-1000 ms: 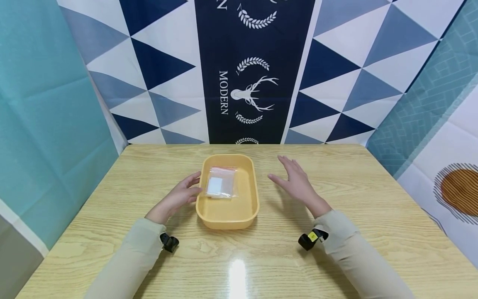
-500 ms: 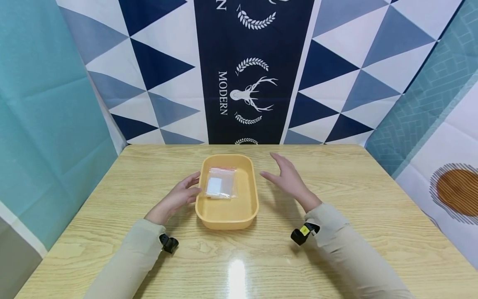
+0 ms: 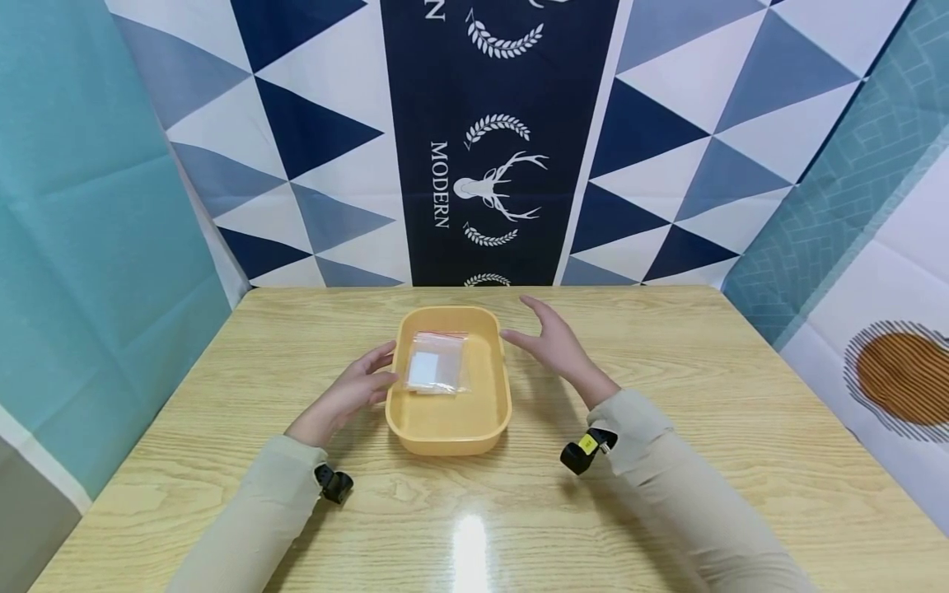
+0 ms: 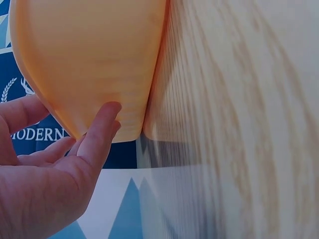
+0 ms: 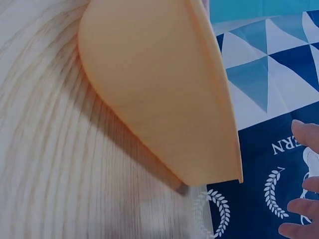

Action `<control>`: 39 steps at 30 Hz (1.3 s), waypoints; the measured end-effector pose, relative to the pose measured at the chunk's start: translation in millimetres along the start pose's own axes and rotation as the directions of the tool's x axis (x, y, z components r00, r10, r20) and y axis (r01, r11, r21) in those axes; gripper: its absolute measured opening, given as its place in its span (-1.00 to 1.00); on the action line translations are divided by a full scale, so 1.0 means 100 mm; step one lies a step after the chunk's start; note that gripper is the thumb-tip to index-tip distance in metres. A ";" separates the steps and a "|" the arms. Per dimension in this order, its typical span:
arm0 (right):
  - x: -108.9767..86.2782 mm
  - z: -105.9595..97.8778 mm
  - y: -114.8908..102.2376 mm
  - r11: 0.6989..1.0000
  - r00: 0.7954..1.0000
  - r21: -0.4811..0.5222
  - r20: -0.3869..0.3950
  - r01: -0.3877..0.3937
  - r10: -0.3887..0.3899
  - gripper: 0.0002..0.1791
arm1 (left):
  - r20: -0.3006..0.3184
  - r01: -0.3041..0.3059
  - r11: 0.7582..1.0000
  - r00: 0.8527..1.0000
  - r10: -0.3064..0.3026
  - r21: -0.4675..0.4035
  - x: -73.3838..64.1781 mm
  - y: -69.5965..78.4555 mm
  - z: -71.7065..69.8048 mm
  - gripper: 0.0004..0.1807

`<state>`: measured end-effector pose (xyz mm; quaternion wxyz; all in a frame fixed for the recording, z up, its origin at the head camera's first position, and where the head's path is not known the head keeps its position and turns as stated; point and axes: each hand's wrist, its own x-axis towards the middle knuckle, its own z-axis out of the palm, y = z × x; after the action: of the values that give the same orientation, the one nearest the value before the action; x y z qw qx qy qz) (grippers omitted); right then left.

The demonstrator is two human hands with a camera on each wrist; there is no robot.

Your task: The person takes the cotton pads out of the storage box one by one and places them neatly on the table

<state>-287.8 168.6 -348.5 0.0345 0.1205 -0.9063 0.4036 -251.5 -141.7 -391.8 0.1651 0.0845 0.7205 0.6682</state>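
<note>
A yellow plastic tub [image 3: 449,446] stands upright on the table, wider at its rim than at its base. Inside it lie clear zip bags [image 3: 449,366] with a red strip along the top, apparently stacked; a white rectangle [image 3: 423,369] shows among them. My left hand [image 3: 350,395] is at the tub's left side, its loosely bent fingers [image 4: 113,108] touching the outer wall below the rim. To the right, my right hand [image 3: 556,346] hovers with thumb and fingers spread, the thumb close to the rim. In the right wrist view its fingertips [image 5: 305,206] are apart from the tub.
The wood-grain table [image 3: 623,329] ends against a patterned cloth backdrop [image 3: 489,165]. A teal cloth [image 3: 89,206] hangs on the left. Each wrist wears a small black camera, on the left [image 3: 335,484] and on the right [image 3: 577,458].
My right hand has moved left toward the tub's right side, its thumb now near the rim. The left hand, the tub and the bags have stayed in place.
</note>
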 end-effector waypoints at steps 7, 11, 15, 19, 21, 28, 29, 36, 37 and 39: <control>0.06 0.05 -0.06 0.998 1.000 0.066 0.012 -0.018 0.018 -0.16 | -0.011 0.006 1.000 1.000 -0.006 -0.013 0.00 0.01 0.01 -0.30; 0.12 0.08 -0.07 0.994 1.000 0.111 0.017 -0.021 0.019 -0.16 | -0.018 0.005 1.000 1.000 -0.006 -0.015 0.00 0.02 0.02 -0.30; 0.15 0.11 -0.10 0.984 0.999 0.177 0.020 -0.036 0.033 -0.16 | -0.023 0.004 1.000 1.000 -0.004 -0.016 -0.01 0.01 0.02 -0.31; 0.19 0.14 -0.13 0.969 0.999 0.241 0.033 -0.048 0.041 -0.18 | -0.024 0.003 1.000 1.000 -0.004 -0.015 -0.01 0.01 0.02 -0.31; 0.21 0.16 -0.14 0.965 0.998 0.257 0.037 -0.056 0.048 -0.19 | -0.023 0.002 1.000 1.000 -0.003 -0.014 -0.01 0.01 0.01 -0.31; 0.30 0.22 -0.22 0.956 0.998 0.288 0.038 -0.059 0.051 -0.23 | -0.015 -0.007 1.000 1.000 0.007 -0.025 0.00 -0.01 0.01 -0.30; 0.31 0.23 -0.22 0.953 0.998 0.296 0.038 -0.058 0.049 -0.24 | -0.017 -0.008 1.000 1.000 0.007 -0.023 0.00 -0.01 0.01 -0.30; 0.40 0.36 -0.25 0.929 0.996 0.357 0.041 -0.093 0.084 -0.29 | -0.041 -0.002 1.000 0.999 0.002 -0.020 0.01 -0.02 0.03 -0.30; 0.41 0.38 -0.26 0.925 0.995 0.367 0.041 -0.098 0.089 -0.30 | -0.042 -0.002 1.000 0.999 0.002 -0.019 0.01 -0.02 0.03 -0.30; 0.42 0.42 -0.28 0.915 0.995 0.392 0.037 -0.101 0.094 -0.31 | -0.045 -0.003 1.000 0.999 0.002 -0.017 0.01 -0.02 0.04 -0.31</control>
<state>-320.3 111.8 -349.7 -0.0183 0.0834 -0.8121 0.5773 -251.3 -138.1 -394.1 0.1489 0.0691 0.7182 0.6762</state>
